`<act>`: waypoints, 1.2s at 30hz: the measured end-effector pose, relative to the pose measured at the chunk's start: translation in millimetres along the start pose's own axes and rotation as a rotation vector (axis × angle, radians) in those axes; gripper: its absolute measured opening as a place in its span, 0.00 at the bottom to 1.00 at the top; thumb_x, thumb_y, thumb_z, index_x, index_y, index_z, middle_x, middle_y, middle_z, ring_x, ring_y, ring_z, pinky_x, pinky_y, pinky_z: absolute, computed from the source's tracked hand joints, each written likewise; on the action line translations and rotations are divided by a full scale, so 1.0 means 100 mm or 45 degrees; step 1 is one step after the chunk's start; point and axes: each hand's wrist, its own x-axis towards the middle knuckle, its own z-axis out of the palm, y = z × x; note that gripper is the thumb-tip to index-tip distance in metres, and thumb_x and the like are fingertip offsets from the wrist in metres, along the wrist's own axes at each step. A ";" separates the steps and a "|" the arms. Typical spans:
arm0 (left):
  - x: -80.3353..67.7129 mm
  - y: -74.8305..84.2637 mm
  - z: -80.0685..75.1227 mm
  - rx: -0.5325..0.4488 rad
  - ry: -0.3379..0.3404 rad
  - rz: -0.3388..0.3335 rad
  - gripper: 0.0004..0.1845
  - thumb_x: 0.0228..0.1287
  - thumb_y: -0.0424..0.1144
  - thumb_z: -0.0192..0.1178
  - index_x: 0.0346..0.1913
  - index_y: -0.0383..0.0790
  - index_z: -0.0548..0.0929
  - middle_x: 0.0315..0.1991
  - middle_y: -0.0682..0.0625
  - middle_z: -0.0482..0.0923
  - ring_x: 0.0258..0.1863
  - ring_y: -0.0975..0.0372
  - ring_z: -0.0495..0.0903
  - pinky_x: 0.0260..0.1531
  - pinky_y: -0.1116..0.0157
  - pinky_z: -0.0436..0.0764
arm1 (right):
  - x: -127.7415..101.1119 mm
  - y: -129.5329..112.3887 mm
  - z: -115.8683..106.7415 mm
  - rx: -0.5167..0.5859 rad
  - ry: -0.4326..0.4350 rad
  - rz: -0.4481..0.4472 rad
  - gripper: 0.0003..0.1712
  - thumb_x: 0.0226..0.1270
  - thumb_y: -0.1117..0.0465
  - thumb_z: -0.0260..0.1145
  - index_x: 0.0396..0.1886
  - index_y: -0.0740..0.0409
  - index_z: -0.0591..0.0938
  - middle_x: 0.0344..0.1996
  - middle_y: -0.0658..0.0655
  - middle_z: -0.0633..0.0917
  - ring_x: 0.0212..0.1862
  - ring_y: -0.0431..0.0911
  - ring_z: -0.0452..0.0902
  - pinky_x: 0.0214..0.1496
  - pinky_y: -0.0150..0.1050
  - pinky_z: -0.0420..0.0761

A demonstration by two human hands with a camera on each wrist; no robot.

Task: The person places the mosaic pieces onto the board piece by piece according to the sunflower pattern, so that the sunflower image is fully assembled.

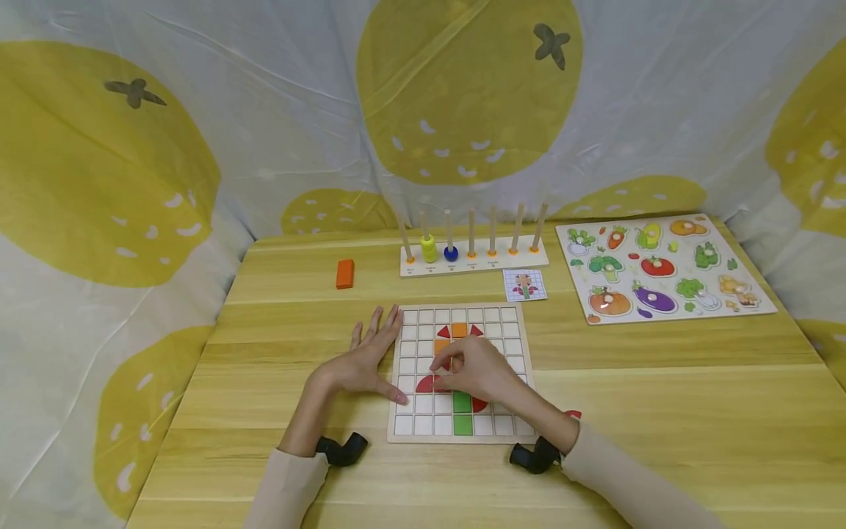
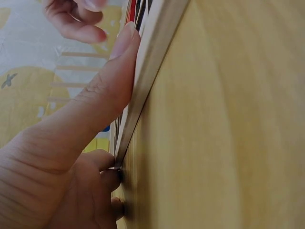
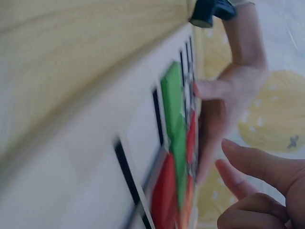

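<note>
A wooden grid board (image 1: 423, 438) lies on the table with coloured pieces in its cells. My left hand (image 1: 360, 365) rests along its left edge, fingers spread, thumb on the frame. Over the middle of the board is my right hand (image 1: 481, 371); its thumb and index finger stand apart with nothing seen between them. By the thumb lies a red quarter-circle (image 1: 424, 384). Two green squares (image 1: 463, 425) sit in one column, another red curved piece (image 1: 479, 405) beside them. Higher up are orange squares (image 1: 459, 330) and red triangles (image 1: 443, 332). The right hand hides some middle cells.
Behind the board stands a peg rack (image 1: 476, 266) with yellow and blue beads. A pattern card (image 1: 525, 285) lies before it. A vegetable puzzle (image 1: 661, 270) is at the right, an orange block (image 1: 345, 273) at the left. Something red (image 1: 573, 414) shows partly behind the right wrist.
</note>
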 end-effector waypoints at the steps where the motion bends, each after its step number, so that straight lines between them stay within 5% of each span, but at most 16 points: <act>1: 0.00 0.00 0.00 0.000 0.001 0.000 0.78 0.46 0.57 0.82 0.84 0.42 0.30 0.85 0.48 0.20 0.82 0.46 0.15 0.77 0.36 0.21 | -0.03 0.01 -0.06 0.025 0.002 0.005 0.07 0.57 0.60 0.81 0.36 0.54 0.93 0.11 0.45 0.68 0.17 0.39 0.63 0.20 0.29 0.57; 17: 0.01 -0.01 0.01 0.001 0.001 0.000 0.78 0.46 0.56 0.82 0.84 0.40 0.31 0.85 0.47 0.19 0.82 0.46 0.14 0.77 0.37 0.20 | -0.81 0.72 -1.01 -0.004 -0.105 0.102 0.13 0.56 0.61 0.81 0.40 0.57 0.90 0.16 0.45 0.60 0.21 0.36 0.55 0.25 0.31 0.58; 27: 0.00 0.00 0.01 -0.008 0.001 0.001 0.78 0.46 0.55 0.82 0.84 0.40 0.31 0.85 0.47 0.20 0.82 0.46 0.15 0.77 0.37 0.20 | -1.01 1.00 -1.04 0.104 -0.289 0.150 0.15 0.50 0.60 0.84 0.34 0.58 0.88 0.16 0.45 0.67 0.19 0.34 0.61 0.22 0.29 0.60; 36: -0.01 0.01 0.00 -0.021 -0.005 0.003 0.78 0.47 0.55 0.82 0.84 0.40 0.30 0.85 0.47 0.19 0.82 0.45 0.14 0.77 0.37 0.20 | -0.95 1.04 -1.11 0.017 -0.128 0.147 0.12 0.55 0.57 0.82 0.36 0.55 0.88 0.16 0.45 0.67 0.20 0.34 0.61 0.23 0.30 0.61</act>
